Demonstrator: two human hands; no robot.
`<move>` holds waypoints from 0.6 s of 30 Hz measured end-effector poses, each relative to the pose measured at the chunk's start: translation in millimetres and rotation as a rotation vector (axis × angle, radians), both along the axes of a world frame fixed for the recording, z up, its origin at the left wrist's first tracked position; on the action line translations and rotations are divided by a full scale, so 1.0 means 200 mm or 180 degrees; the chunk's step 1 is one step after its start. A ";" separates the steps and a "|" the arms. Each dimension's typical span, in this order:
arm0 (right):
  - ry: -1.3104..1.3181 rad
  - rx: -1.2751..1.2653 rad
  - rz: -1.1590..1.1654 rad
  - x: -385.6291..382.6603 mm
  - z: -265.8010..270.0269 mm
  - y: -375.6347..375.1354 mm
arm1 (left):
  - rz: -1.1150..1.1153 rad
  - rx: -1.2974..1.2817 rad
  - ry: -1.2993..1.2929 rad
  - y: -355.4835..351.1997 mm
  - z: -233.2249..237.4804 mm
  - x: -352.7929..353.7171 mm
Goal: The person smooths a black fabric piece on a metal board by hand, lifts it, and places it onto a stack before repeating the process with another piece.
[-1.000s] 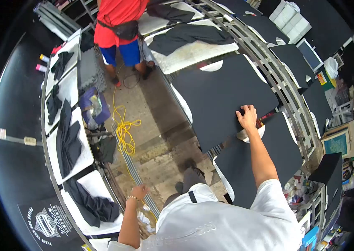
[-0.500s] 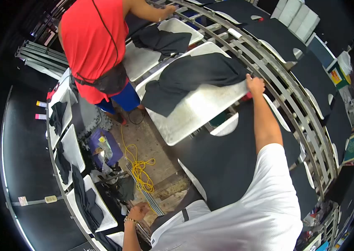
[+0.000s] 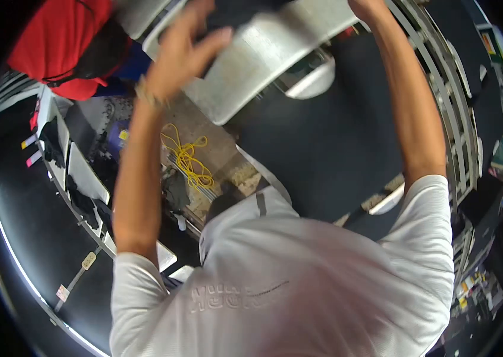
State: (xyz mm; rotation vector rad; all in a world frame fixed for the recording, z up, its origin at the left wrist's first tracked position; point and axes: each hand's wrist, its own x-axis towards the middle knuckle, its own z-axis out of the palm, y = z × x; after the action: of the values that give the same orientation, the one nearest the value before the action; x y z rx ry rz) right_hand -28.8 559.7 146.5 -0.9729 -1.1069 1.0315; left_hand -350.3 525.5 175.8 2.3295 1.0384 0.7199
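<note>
My left hand (image 3: 183,56), blurred by motion, is raised at the upper left with thumb and fingers apart. It is over the near-left end of a pale flat board (image 3: 275,44). Black cloth (image 3: 242,9) lies on the far part of that board, mostly cut off by the top edge. My right hand (image 3: 370,8) is at the board's right end, and its fingers are largely out of frame. Closer to me, another board is covered by smooth black cloth (image 3: 323,137), with a pale rounded end (image 3: 317,80) showing.
A person in a red top (image 3: 64,44) stands at the upper left. Yellow cord (image 3: 189,157) lies coiled on the floor. A curved metal rail (image 3: 436,83) runs along the right. Smaller boards (image 3: 86,172) with black cloth line the left.
My left hand has risen from low beside my body to over the pale board. The view has tipped down, shifting the board and the person in red upward. My right hand stays by the board's right end.
</note>
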 end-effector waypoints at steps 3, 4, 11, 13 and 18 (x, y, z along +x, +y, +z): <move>-0.1258 0.0592 0.0648 -0.21 0.44 -0.31 | 0.0191 0.1185 -0.1531 -0.01 0.34 0.57; -0.1964 0.1006 0.0186 -0.24 0.56 -0.38 | -0.0596 0.1022 -0.1273 0.01 0.50 0.54; -0.0218 0.1921 -0.0698 -0.56 0.71 -0.67 | -0.1242 0.0229 0.0290 -0.05 0.90 0.15; -0.0414 0.0733 -0.0710 -0.69 0.68 -0.88 | -0.0893 0.0284 -0.0081 -0.21 0.97 -0.03; -0.1117 0.0843 -0.0381 -1.02 0.49 -1.02 | 0.0873 -0.0231 -0.1936 -0.37 1.13 -0.77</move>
State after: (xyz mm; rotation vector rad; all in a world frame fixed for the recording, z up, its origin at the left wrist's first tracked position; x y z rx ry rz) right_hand -233.7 354.8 244.4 -1.0126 -1.4148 0.6100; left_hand -504.1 452.2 402.0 1.7368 1.0691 1.3610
